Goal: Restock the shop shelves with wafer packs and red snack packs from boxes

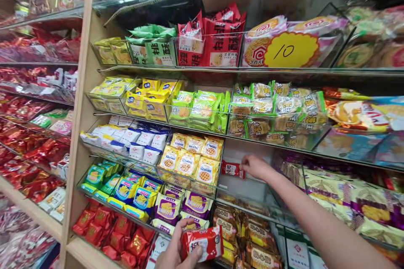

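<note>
My right hand [256, 166] reaches into a nearly bare clear compartment [252, 189] on the middle shelf. Its fingers pinch a small red snack packet [232, 169] by one end. Low in the view, my left hand [175, 251] grips another red and white snack packet [202, 243] in front of the lower shelves. Yellow cookie packets [189, 160] fill the bin just left of the compartment.
Clear tiered shelves hold many snacks: white and blue packets [132, 138], green packets [200, 107], purple packets [176, 206], red foil packets [107, 227]. A yellow price tag marked 10 [290, 49] hangs up top. A wooden upright [80, 105] divides off red sweets on the left.
</note>
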The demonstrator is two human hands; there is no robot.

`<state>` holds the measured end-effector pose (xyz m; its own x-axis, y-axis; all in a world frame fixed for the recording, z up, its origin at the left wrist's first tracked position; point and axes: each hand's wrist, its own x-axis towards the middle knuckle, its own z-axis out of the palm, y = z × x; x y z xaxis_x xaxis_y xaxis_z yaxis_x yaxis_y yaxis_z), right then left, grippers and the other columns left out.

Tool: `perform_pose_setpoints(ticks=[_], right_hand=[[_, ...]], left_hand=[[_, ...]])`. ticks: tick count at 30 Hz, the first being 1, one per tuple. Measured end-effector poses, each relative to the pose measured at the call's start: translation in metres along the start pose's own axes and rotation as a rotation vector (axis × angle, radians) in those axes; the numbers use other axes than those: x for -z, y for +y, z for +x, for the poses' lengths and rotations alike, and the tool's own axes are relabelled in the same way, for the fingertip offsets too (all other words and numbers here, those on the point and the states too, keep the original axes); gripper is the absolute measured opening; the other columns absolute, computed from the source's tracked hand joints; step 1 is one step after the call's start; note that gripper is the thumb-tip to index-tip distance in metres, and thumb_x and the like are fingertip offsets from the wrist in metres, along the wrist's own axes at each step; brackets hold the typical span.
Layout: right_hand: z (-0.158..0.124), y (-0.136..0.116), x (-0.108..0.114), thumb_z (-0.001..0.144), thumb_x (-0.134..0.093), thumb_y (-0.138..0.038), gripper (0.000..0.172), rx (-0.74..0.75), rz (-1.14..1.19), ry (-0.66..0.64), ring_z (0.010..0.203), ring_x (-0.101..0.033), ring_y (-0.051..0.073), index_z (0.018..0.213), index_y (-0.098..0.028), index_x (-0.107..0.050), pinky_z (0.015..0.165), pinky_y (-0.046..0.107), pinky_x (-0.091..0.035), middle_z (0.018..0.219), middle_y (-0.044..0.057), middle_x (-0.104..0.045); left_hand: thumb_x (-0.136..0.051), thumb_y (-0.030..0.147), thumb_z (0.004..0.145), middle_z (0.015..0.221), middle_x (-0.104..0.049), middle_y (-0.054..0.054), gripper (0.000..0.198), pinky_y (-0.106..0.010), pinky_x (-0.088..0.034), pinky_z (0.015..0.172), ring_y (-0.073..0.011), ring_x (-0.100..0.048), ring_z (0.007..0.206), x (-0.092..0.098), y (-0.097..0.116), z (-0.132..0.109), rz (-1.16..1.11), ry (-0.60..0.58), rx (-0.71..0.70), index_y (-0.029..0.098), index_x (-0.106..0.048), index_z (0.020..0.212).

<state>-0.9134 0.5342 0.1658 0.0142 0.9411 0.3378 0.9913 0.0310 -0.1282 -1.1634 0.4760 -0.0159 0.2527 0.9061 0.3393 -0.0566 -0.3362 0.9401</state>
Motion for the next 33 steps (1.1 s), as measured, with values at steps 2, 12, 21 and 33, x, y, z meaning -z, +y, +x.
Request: perform_pose_setpoints(ticks=[2,12,21,33], right_hand=[[-0.043,-0.016,0.016,0.085,-0.041,-0.028,0.021,0.065,0.093,0.105,0.077,-0.057,0.015,0.088,-0.017,-0.059,0.071,0.027,-0.041,0.084,0.005,-0.064],[-0.176,-0.05,-0.012,0.071,-0.059,-0.031,0.029,-0.006,0.859,-0.126,0.075,-0.057,0.018,0.098,-0.023,-0.052,0.065,0.027,-0.045,0.085,0.001,-0.063],[-0.062,0.014,0.004,0.074,-0.057,-0.027,0.03,-0.212,0.483,0.234,0.077,-0.058,0.014,0.101,-0.018,-0.05,0.067,0.025,-0.044,0.091,0.003,-0.062],[0.051,0.013,-0.06,0.066,-0.067,-0.021,0.042,-0.309,-0.041,-0.001,0.084,-0.056,0.022,0.102,-0.008,-0.05,0.071,0.032,-0.044,0.106,0.017,-0.047]], left_hand=[[-0.062,0.05,0.067,0.083,-0.062,-0.001,0.051,-0.028,-0.048,0.064,-0.017,-0.059,0.073,-0.005,0.017,-0.002,-0.166,-0.055,0.068,0.023,-0.041,0.104],[-0.06,0.044,0.072,0.096,-0.062,-0.007,0.049,-0.026,-0.051,0.059,-0.016,-0.06,0.073,-0.041,0.089,0.005,-0.4,-0.367,0.118,0.018,-0.046,0.111],[-0.052,0.033,0.079,0.108,-0.062,-0.002,0.029,-0.025,-0.044,0.087,-0.018,-0.056,0.1,0.018,0.007,0.006,0.531,-0.134,-0.277,0.029,-0.056,0.108],[-0.048,0.023,0.077,0.074,-0.067,-0.003,0.015,-0.023,-0.045,0.066,-0.0158,-0.061,0.07,0.017,-0.031,0.01,0.679,-0.309,-0.457,0.024,-0.061,0.085]])
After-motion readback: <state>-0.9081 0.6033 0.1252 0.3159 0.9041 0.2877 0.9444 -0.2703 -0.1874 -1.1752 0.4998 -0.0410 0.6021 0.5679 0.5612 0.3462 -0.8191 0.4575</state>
